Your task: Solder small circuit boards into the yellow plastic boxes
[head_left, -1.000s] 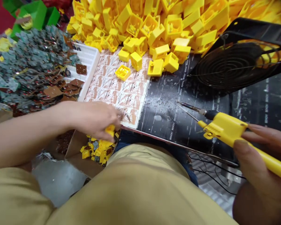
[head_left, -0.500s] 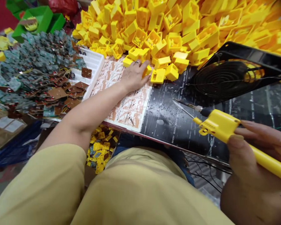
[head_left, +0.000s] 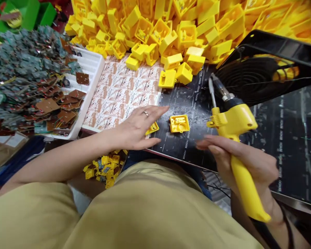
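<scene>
My left hand (head_left: 138, 128) is over the table's front edge, thumb and fingers stretched apart. Partly hidden beneath it is a small yellow plastic case (head_left: 152, 128); whether the hand touches it I cannot tell. Just right of those fingers, another yellow case (head_left: 179, 123) lies with its hollow side up on the black mat. In my right hand (head_left: 245, 162) is a yellow soldering gun (head_left: 235, 121), gripped by its handle. Its metal tip and the thin feed tube beside it point away from me, near the black fan.
Yellow cases (head_left: 145, 31) are heaped along the back. A black fan (head_left: 259, 76) leans at the back right. At left, a white foam tray (head_left: 92, 84) bears circuit boards with wires (head_left: 48, 103). Printed sheets (head_left: 119, 86) cover the table beside it. More yellow pieces (head_left: 106, 169) lie below the edge.
My left hand has come back from the heap towards the front edge, and two cases now lie there. My right hand has moved left, with the soldering gun turned to point away from me.
</scene>
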